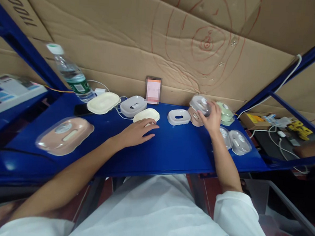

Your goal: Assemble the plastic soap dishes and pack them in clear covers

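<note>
1. Setting: a blue counter (171, 153) backed by a cardboard sheet (111, 38) with red concentric lines.
2. Clear cover (200, 102): labelled, at the right of the counter's far side, directly above a tan dish (197, 120). Whether the two touch cannot be told.
3. Right hand (213, 117): fingers grasping the clear cover by its near side.
4. Grey-white dish (178, 122): just left of the tan dish, slotted and apparently bare.
5. Left hand (133, 133): fingers loosely spread, thumb apart, over the near edge of a cream dish (148, 113); no grip is evident.
6. Stage: the work appears part-way. Clear covers sit on a green dish (223, 111), two grey dishes (240, 142) near the right edge and a pink dish (76, 133) at left. Apparently bare are the cream dish, the grey-white dish, a grey slotted dish (128, 110) and a pale oval dish (103, 103); the tan dish seems neither fully covered nor clear of its cover.
7. Periphery: an upright screen (153, 90) and a water bottle (77, 80) against the cardboard sheet.
</note>
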### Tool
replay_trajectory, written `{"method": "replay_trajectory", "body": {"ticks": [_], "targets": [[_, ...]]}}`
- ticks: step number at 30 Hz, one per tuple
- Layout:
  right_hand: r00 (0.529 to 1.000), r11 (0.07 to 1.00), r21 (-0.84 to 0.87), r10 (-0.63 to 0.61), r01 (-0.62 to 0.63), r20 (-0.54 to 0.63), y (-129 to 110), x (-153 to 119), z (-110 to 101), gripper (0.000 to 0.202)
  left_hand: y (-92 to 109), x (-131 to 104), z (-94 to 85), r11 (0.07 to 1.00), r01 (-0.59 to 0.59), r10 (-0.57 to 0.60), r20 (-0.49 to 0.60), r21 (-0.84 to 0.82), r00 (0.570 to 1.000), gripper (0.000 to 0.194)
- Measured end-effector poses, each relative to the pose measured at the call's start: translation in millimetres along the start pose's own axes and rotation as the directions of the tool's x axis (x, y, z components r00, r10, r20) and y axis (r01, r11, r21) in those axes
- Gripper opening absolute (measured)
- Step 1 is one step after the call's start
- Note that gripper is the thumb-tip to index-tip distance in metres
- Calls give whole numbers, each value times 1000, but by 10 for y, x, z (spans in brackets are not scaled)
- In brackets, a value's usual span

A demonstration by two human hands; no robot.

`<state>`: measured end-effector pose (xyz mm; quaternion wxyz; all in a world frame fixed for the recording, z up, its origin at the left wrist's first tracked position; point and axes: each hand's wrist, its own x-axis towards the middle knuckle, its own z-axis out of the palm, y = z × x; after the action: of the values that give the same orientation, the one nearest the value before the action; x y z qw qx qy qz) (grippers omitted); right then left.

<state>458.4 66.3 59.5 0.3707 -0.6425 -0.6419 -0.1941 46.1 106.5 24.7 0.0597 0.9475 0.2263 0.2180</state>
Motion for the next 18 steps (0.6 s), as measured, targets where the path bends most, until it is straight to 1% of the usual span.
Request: {"method": "replay_trajectory", "body": {"ticks": [2,4,6,8,9,10,11,12,13,15,16,18], "targets": [[996,994,-55,93,-92,13,157,3,59,67,-4,8,17,1000,-26,26,30,-1,999,32],[985,984,-82,165,-161,50,231,-18,114,70,-4,17,20,999,-34,34,46,-5,998,31],[973,971,-116,220,-211,73,220,-49,152,74,-1,21,6,1000,-24,24,51,-1,998,31],[971,963,-169,226,-210,81,129,-76,164,77,-4,21,-16,1000,-3,3,50,10,999,31],[977,965,-191,197,-178,85,55,-88,161,76,-10,19,-27,1000,14,-15,48,24,999,32],[985,974,-198,138,-115,107,-36,-100,155,73,-19,16,-38,998,36,-38,46,43,998,33],[987,983,-184,52,-24,152,-141,-115,149,69,-32,12,-47,996,61,-64,45,66,997,34],[976,986,-148,-48,81,214,-254,-136,145,65,-48,7,-55,992,86,-90,44,89,995,35],[948,979,-99,-146,181,282,-371,-163,147,61,-66,2,-61,988,108,-113,48,108,992,36],[866,946,-9,-292,323,407,-585,-238,174,57,-107,-8,-69,983,132,-141,66,124,988,35],[827,933,21,-330,360,455,-668,-281,197,57,-126,-12,-72,984,133,-142,79,119,987,34],[772,919,57,-360,390,524,-769,-361,256,54,-154,-16,-78,987,121,-132,112,103,985,30]]}}
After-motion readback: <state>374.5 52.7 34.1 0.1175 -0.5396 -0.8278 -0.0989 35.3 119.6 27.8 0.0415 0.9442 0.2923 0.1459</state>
